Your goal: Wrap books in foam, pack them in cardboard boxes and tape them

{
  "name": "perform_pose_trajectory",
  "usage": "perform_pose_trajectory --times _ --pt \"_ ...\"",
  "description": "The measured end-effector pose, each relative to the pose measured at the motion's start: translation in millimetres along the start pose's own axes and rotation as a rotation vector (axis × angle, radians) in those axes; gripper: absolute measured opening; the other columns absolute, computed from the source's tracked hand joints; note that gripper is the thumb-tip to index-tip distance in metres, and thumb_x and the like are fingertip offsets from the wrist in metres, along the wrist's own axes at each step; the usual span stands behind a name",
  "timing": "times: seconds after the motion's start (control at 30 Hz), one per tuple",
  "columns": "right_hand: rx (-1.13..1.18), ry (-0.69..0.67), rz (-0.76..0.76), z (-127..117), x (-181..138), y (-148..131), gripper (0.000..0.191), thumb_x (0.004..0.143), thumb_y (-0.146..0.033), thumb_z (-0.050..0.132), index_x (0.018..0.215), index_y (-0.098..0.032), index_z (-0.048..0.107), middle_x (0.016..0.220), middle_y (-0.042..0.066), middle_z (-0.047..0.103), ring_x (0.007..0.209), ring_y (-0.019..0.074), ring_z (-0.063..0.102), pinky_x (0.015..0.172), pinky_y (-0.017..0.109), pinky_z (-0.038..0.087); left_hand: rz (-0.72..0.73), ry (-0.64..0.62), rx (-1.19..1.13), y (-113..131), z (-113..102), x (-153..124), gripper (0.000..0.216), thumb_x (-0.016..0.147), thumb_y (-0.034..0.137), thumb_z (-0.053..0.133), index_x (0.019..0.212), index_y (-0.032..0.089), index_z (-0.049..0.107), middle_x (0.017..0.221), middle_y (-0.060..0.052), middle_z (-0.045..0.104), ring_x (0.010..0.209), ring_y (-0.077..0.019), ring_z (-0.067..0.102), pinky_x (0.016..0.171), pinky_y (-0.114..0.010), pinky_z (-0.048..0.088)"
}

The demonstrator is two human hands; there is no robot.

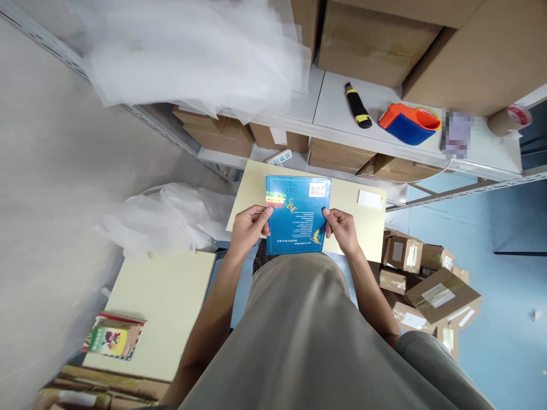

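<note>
A blue book (297, 219) is held up in front of me over the pale yellow table (370, 225). Small print, a barcode and a yellow moon picture show on its cover, all upside down from where I stand. My left hand (251, 223) pinches the book's left edge, thumb on top and fingers underneath. On the opposite edge, my right hand (341, 229) grips it the same way. A white label (370, 199) lies on the table to the right of the book.
A shelf ahead carries a utility knife (358, 106), an orange and blue tape dispenser (409, 123), a tape roll (510, 119) and white plastic sheets (200, 57). Taped cartons (442, 296) pile up on the right floor. More books (114, 337) lie on the left table (158, 304).
</note>
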State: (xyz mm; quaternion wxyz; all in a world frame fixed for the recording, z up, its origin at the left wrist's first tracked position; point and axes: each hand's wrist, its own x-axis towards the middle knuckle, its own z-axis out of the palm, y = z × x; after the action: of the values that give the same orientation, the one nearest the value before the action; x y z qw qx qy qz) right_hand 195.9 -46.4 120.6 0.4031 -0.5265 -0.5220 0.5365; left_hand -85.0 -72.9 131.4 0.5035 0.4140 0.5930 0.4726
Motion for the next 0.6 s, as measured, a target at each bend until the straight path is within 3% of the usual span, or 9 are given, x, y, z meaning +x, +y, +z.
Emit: perform_pose_trajectory --times 0.17,0.3,0.37,0.47,0.6 --pt "0.028 -0.026 -0.029 4.0 -1.5 1.2 0.07 0.1 -0.089 0.064 0.068 -0.026 0.066 0.059 0.004 0.071 0.059 0.02 0.064 0.066 0.036 0.056 0.017 0.033 -0.021 -5.2 -6.3 -4.4 0.067 0.088 0.086 0.079 0.102 0.02 0.078 0.068 -0.002 0.075 0.066 -0.0207 0.077 0.067 -0.031 0.064" --pt "0.145 -0.034 0.045 3.3 3.8 13.8 0.076 0.102 -0.093 0.052 0.097 -0.023 0.08 0.083 0.008 0.081 0.081 0.0253 0.077 0.076 0.039 0.06 0.077 0.104 -0.026 -9.6 -7.5 -6.7 0.074 0.094 0.091 0.066 0.105 0.018 0.079 0.096 -0.012 0.085 0.096 -0.0273 0.084 0.084 -0.036 0.068" --pt "0.163 -0.059 0.075 3.8 9.5 26.7 0.071 0.096 -0.092 0.065 0.111 -0.024 0.08 0.09 0.006 0.082 0.089 0.0261 0.077 0.08 0.038 0.061 0.132 0.135 0.037 -9.7 -5.7 -7.5 0.064 0.093 0.081 0.077 0.106 0.019 0.081 0.101 -0.01 0.086 0.097 -0.0256 0.083 0.085 -0.034 0.067" --pt "0.203 -0.114 0.075 11.2 20.1 48.8 0.067 0.082 -0.083 0.089 0.119 -0.029 0.074 0.087 0.0 0.079 0.087 0.0237 0.073 0.081 0.037 0.06 0.24 0.146 0.138 -2.5 2.0 -10.9 0.042 0.091 0.06 0.089 0.105 0.021 0.082 0.093 -0.004 0.084 0.085 -0.0205 0.08 0.08 -0.03 0.066" --pt "0.36 -0.131 0.081 36.6 34.4 70.4 0.066 0.076 -0.077 0.095 0.112 -0.032 0.064 0.083 -0.004 0.078 0.08 0.0201 0.071 0.086 0.038 0.061 0.512 0.05 0.327 21.9 25.6 -23.8 0.012 0.104 0.033 0.077 0.104 0.023 0.082 0.099 -0.003 0.085 0.085 -0.0163 0.08 0.084 -0.028 0.065"
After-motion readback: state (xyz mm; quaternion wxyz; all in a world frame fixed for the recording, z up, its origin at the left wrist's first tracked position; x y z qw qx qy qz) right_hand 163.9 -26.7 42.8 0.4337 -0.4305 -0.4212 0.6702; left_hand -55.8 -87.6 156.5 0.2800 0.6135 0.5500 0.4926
